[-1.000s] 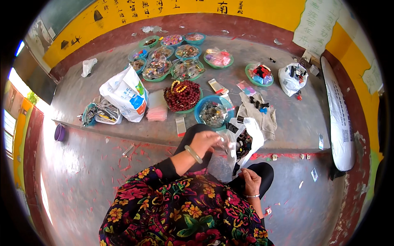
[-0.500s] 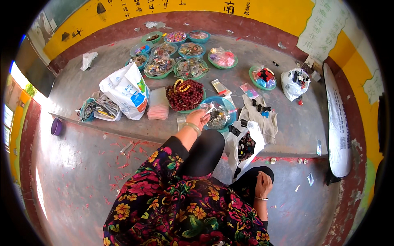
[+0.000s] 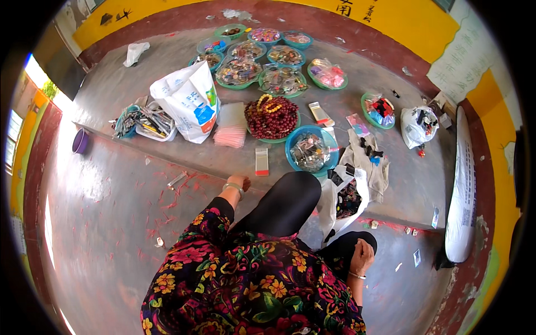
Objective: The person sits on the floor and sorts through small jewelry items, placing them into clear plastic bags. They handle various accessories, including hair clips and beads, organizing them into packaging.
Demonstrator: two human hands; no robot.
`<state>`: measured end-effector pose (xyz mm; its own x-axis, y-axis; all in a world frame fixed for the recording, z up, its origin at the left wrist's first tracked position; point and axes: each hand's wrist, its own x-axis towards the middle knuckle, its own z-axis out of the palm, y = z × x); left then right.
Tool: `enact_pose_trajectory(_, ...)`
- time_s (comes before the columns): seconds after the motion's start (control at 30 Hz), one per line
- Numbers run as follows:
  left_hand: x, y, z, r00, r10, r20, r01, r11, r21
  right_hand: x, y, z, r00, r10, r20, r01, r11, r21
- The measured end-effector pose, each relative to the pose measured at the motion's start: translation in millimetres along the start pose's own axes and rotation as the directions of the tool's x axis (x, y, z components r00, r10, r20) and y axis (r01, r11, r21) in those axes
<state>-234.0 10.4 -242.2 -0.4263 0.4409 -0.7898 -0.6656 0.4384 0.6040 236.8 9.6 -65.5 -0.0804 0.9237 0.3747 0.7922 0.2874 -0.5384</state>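
Head view: grips curled; cannot tell whether anything is held.
Left hand (image 3: 239, 182) near the flat pack (image 3: 262, 160), which lies on the ledge (image 3: 223, 159); right hand (image 3: 362, 257) at the right knee (image 3: 346, 244).

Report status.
Left hand near red-ended white rectangular packet, grip unclear. Right hand by black-trousered right knee. Left knee between left hand and nearest white plastic bag.

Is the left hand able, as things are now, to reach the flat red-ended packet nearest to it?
Probably yes. The left hand is close to the flat red-ended packet, which lies uncovered near the edge of the raised floor, and I see nothing between them.
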Motion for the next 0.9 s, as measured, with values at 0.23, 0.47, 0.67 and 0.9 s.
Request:
enact_pose_trajectory(0.23, 20.4, -0.2, -6.4, 0.893, 0.443, -0.078, -0.281, 0.685, 0.672, 4.7, 1.0, 7.0, 0.997, -0.062, 0.042, 0.065, 0.995, -0.07)
enact_pose_trajectory(0.47, -14.1, 38.1, 74.3, 0.841, 0.52, -0.148, -0.086, 0.398, 0.913, 11.6, -4.1, 9.4, 0.997, -0.036, 0.067, 0.044, 0.992, -0.122)
enact_pose_trajectory(0.67, -5.2, 35.3, 99.0, 0.841, 0.506, -0.19, -0.016, 0.374, 0.927, 15.8, -6.9, 11.2, 0.997, -0.056, 0.054, 0.063, 0.987, -0.146)
enact_pose_trajectory(0.9, 1.6, 42.4, 101.2, 0.885, 0.426, -0.185, -0.014, 0.424, 0.906, 17.5, -6.4, 15.5, 0.996, -0.076, 0.048, 0.082, 0.985, -0.152)
